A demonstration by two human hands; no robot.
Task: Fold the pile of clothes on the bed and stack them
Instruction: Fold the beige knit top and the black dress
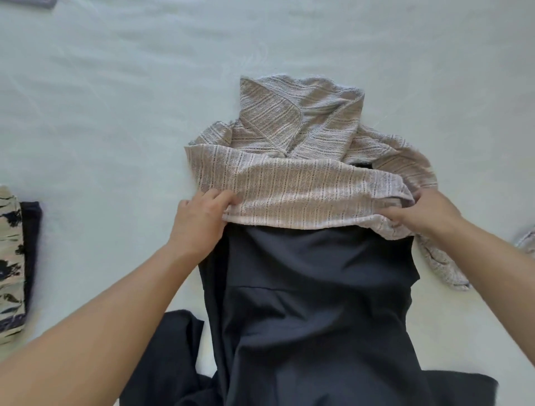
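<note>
A beige knitted top (292, 162) with a fine lace pattern lies partly folded on the pale bed sheet (115, 101). It overlaps the upper end of a dark navy garment (307, 304) spread toward me. My left hand (199, 220) grips the near-left edge of the folded beige band. My right hand (425, 213) pinches the bunched beige fabric at the near-right edge. One beige sleeve (443, 263) trails off to the right past the navy cloth.
At the left edge sits a folded stack: a cream garment with dark blotches (10, 260) on top of a dark piece (31, 231). A grey item (34, 3) shows at the top left corner, and a scrap of patterned cloth (528, 240) at the right edge.
</note>
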